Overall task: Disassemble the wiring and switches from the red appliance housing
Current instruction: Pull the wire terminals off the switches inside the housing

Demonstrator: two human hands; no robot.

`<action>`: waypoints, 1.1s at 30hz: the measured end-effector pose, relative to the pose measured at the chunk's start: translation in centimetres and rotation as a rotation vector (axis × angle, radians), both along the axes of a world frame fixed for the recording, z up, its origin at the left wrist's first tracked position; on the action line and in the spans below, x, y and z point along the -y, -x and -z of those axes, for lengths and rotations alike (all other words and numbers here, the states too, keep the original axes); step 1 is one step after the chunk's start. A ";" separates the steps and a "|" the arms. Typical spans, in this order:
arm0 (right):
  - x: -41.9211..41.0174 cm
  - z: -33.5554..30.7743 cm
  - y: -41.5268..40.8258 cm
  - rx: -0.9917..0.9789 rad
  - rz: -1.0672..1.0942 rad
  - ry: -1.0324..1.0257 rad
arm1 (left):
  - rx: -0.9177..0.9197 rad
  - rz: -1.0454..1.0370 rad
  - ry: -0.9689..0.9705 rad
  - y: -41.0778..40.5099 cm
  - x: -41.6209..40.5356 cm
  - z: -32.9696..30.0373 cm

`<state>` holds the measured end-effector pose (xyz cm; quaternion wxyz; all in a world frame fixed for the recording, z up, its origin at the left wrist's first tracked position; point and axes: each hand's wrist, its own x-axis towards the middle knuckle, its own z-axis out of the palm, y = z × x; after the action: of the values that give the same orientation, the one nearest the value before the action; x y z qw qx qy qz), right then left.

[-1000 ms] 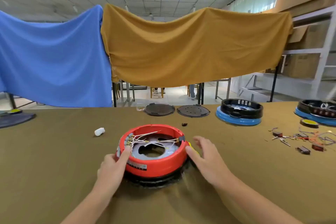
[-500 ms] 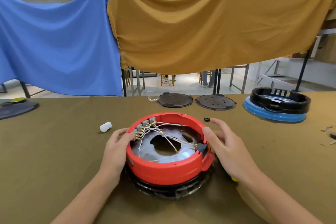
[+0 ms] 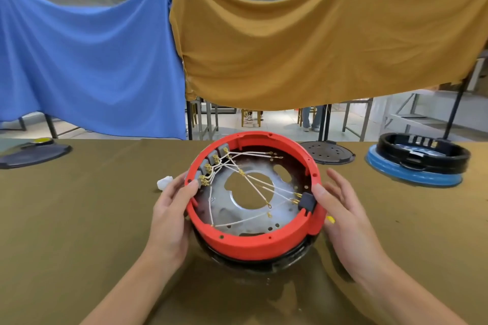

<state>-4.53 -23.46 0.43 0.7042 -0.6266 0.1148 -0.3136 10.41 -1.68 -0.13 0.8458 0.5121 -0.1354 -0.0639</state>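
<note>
We hold the red housing (image 3: pixel 253 240) between our hands, tilted open toward us: left hand (image 3: pixel 169 208) grips the rim beside the switches (image 3: pixel 208 166) (nearest it), right hand (image 3: pixel 343 208) flat-fingered against the black connector (image 3: pixel 306 202) side.

A red housing (image 3: pixel 253 241) with white wires (image 3: pixel 248 179) and grey switches (image 3: pixel 211 159) is being shown on an olive table (image 3: pixel 79 219); blue (image 3: pixel 87 60) and mustard cloths (image 3: pixel 317 42) are being displayed behind.
</note>
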 end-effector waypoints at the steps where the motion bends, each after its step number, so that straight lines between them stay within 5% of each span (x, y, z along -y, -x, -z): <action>1: 0.0 0.1 -0.1 -0.015 -0.064 -0.066 | -0.001 -0.006 0.006 0.0 0.1 0.1; 5: 0.1 0.4 -0.2 -0.027 -0.312 -0.231 | -0.025 -0.023 0.016 -0.5 0.3 -0.1; 12: 1.2 0.4 -0.1 0.096 -0.111 -0.270 | -0.073 0.317 -0.109 -0.1 0.5 -0.5; 20: 1.2 -0.4 0.7 0.221 -0.082 -0.115 | -0.013 0.135 -0.301 0.3 1.6 -2.6; 28: 1.1 -1.3 1.2 0.046 -0.163 -0.202 | -0.026 0.321 -0.391 1.2 -1.7 -2.1; 33: 1.0 -1.4 1.4 -0.196 -0.251 -0.219 | -0.189 0.334 -0.418 0.1 -1.9 -1.8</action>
<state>-5.96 -24.44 1.82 0.7871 -0.5832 0.1373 -0.1464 10.32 0.20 1.65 0.7084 0.6378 -0.1223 -0.2763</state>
